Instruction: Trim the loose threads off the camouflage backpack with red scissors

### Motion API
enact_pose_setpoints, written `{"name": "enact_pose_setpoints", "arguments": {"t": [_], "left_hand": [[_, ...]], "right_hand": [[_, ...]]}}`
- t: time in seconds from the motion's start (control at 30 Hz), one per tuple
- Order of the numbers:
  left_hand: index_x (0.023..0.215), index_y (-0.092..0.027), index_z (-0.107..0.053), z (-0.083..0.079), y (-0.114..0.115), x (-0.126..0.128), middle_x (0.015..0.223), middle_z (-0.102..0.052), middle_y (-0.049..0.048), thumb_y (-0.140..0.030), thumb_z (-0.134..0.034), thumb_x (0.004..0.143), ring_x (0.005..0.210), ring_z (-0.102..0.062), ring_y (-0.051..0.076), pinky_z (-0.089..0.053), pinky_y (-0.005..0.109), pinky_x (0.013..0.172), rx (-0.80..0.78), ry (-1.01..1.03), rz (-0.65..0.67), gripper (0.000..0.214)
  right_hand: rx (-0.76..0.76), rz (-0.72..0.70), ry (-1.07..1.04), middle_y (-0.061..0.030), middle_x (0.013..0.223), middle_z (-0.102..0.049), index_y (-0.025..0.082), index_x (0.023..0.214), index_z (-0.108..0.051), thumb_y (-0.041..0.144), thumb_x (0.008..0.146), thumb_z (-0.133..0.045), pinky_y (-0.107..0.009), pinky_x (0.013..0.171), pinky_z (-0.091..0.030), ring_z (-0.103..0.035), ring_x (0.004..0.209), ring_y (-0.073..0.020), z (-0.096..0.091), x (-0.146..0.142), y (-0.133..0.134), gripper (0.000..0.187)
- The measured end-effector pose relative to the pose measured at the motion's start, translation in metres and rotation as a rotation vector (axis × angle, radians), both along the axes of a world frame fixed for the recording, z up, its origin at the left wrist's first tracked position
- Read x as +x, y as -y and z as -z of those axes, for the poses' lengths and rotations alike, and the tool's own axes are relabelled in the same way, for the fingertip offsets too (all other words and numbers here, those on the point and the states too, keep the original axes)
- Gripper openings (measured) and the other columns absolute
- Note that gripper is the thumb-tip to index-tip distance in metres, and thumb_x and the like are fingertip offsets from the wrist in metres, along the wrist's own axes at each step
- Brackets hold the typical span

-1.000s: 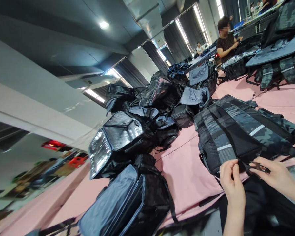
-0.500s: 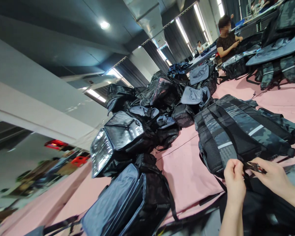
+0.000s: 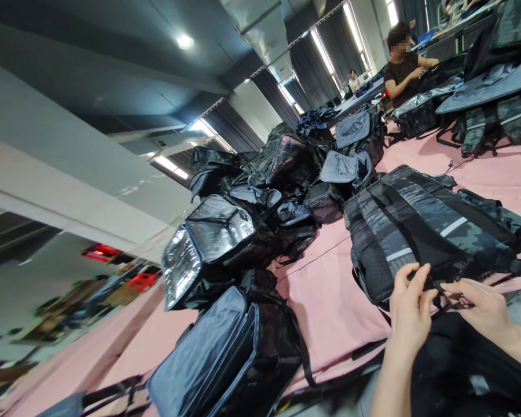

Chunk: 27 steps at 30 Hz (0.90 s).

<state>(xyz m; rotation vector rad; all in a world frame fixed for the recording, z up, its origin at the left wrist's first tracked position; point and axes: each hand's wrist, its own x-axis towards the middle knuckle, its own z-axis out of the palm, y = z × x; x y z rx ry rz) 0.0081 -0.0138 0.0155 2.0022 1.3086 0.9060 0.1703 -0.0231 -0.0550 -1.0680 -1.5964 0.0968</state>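
Near edge of the pink table (image 3: 325, 324): bare strip, my left hand (image 3: 410, 315) can pass leftward.
Strip's left end: open bag (image 3: 230, 359) bars me.
Ahead: strapped backpack (image 3: 425, 223) blocks me.

In front of me the backpack (image 3: 421, 231) lies flat on pink cloth (image 3: 325, 313), strap side up — black and grey camouflage, both shoulder straps (image 3: 434, 200) crossed by pale stripes (image 3: 454, 226). Beside its near edge, a small dark tool (image 3: 457, 299) — mostly hidden — sits between the fingers of my right hand (image 3: 481, 304).
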Motion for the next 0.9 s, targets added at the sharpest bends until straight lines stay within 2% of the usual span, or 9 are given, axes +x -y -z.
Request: {"name": "enact_pose_setpoints", "arguments": {"t": [0.07,0.13,0.23,0.3,0.5,0.57,0.63,0.73,0.9], "left_hand": [[0.114,-0.031,-0.062,-0.005,-0.009,-0.002,0.132,-0.055,0.0024,-0.017,-0.063,0.081,0.071,-0.060,0.009,-0.055,0.027,0.078,0.099,-0.146,0.069,0.037],[0.098,-0.027,-0.067,-0.004,-0.015,-0.001,0.117,-0.064,-0.0001,-0.017,-0.070,0.075,0.069,-0.061,0.010,-0.055,0.025,0.074,0.192,-0.208,0.045,0.025],[0.081,-0.021,-0.065,0.007,-0.018,0.006,0.084,-0.067,-0.0004,-0.012,-0.070,0.073,0.073,-0.062,0.012,-0.053,0.023,0.068,0.376,-0.177,-0.042,0.013],[0.079,-0.019,-0.063,0.018,-0.015,0.012,0.076,-0.064,0.0004,-0.008,-0.065,0.075,0.072,-0.061,0.012,-0.051,0.023,0.065,0.476,-0.103,-0.119,0.012],[0.083,-0.018,-0.064,0.038,-0.007,0.018,0.078,-0.064,0.0027,-0.005,-0.058,0.077,0.071,-0.060,0.012,-0.051,0.024,0.063,0.593,0.072,-0.308,0.016],[0.082,-0.018,-0.064,0.039,-0.008,0.019,0.076,-0.063,0.0027,-0.005,-0.057,0.078,0.070,-0.060,0.012,-0.051,0.024,0.063,0.628,0.067,-0.336,0.015],[0.082,-0.017,-0.064,0.039,-0.010,0.019,0.075,-0.062,0.0030,-0.005,-0.056,0.078,0.070,-0.060,0.012,-0.051,0.024,0.063,0.656,0.036,-0.351,0.015],[0.081,-0.016,-0.064,0.039,-0.011,0.021,0.074,-0.061,0.0033,-0.004,-0.055,0.078,0.069,-0.059,0.012,-0.052,0.025,0.063,0.677,0.002,-0.363,0.016],[0.078,-0.017,-0.063,0.039,-0.011,0.024,0.073,-0.061,0.0027,-0.003,-0.057,0.077,0.067,-0.058,0.011,-0.051,0.024,0.062,0.728,-0.018,-0.375,0.015]], "right_hand": [[-0.052,0.022,0.008,-0.0005,0.075,-0.069,0.023,0.084,-0.067,0.017,0.083,-0.051,-0.026,0.056,-0.052,-0.066,0.065,-0.0168,0.002,0.001,0.001,0.017],[-0.131,0.072,-0.003,-0.0007,0.075,-0.069,0.023,0.085,-0.067,0.021,0.084,-0.052,-0.026,0.055,-0.051,-0.064,0.061,-0.0161,0.005,0.000,0.001,0.015],[-0.253,0.187,-0.091,0.0000,0.066,-0.065,0.022,0.081,-0.065,0.033,0.085,-0.054,-0.024,0.050,-0.046,-0.057,0.051,-0.0129,0.006,-0.006,-0.002,0.015],[-0.328,0.234,-0.205,0.0015,0.058,-0.058,0.021,0.077,-0.062,0.039,0.083,-0.057,-0.022,0.048,-0.043,-0.052,0.048,-0.0114,0.002,-0.012,-0.005,0.020],[-0.545,0.039,-0.514,0.0058,0.052,-0.040,0.019,0.077,-0.058,0.047,0.076,-0.063,-0.021,0.046,-0.042,-0.041,0.046,-0.0103,-0.017,-0.022,-0.011,0.029],[-0.600,-0.075,-0.513,0.0045,0.057,-0.043,0.018,0.086,-0.059,0.049,0.079,-0.062,-0.022,0.051,-0.047,-0.046,0.051,-0.0116,-0.019,-0.019,-0.007,0.032],[-0.618,-0.137,-0.487,-0.0013,0.076,-0.056,0.018,0.103,-0.058,0.051,0.086,-0.056,-0.024,0.065,-0.052,-0.057,0.070,-0.0154,-0.019,-0.013,0.001,0.036],[-0.602,-0.059,-0.408,-0.0080,0.113,-0.059,0.021,0.120,-0.049,0.051,0.093,-0.044,-0.027,0.083,-0.052,-0.058,0.103,-0.0207,-0.017,-0.001,0.017,0.040],[-0.601,-0.020,-0.137,-0.0021,0.102,-0.066,0.026,0.113,-0.055,0.048,0.091,-0.052,-0.023,0.069,-0.054,-0.065,0.089,-0.0190,-0.015,0.014,0.037,0.031]]}}
